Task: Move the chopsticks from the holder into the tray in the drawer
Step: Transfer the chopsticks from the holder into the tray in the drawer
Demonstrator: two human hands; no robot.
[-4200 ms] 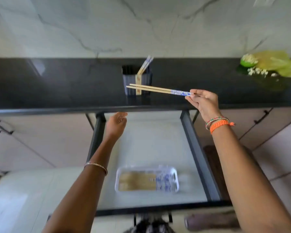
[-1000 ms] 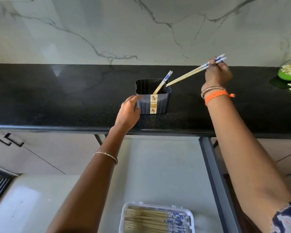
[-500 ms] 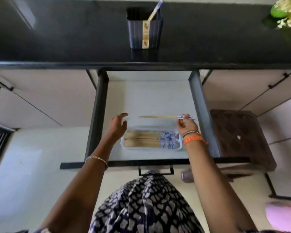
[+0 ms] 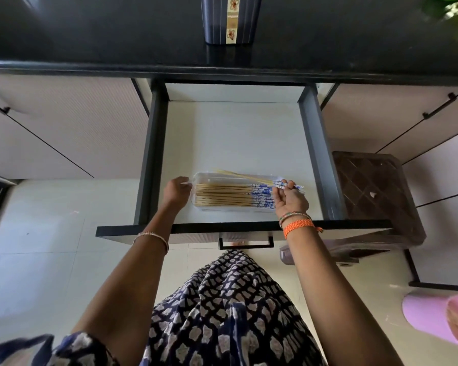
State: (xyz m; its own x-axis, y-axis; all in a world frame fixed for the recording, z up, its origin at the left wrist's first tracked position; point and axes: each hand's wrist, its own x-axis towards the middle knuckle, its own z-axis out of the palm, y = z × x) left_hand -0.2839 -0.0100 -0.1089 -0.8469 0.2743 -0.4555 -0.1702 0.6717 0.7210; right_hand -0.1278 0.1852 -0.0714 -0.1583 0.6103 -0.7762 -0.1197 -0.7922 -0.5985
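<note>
**Hands at tray: pair being laid in**

Right hand (image 4: 290,198) pinched a pair of chopsticks (image 4: 245,176) by their blue ends, angled across the far edge of the tray (image 4: 200,178) in the drawer (image 4: 312,143). Left hand (image 4: 176,190), fingers curled, steadied the tray's left end. Step judged: placing. Next: lower the pair parallel to the stack (image 4: 228,195), release. Holder (image 4: 232,19) on bench (image 4: 90,35); floral strip, no legible writing.
</note>
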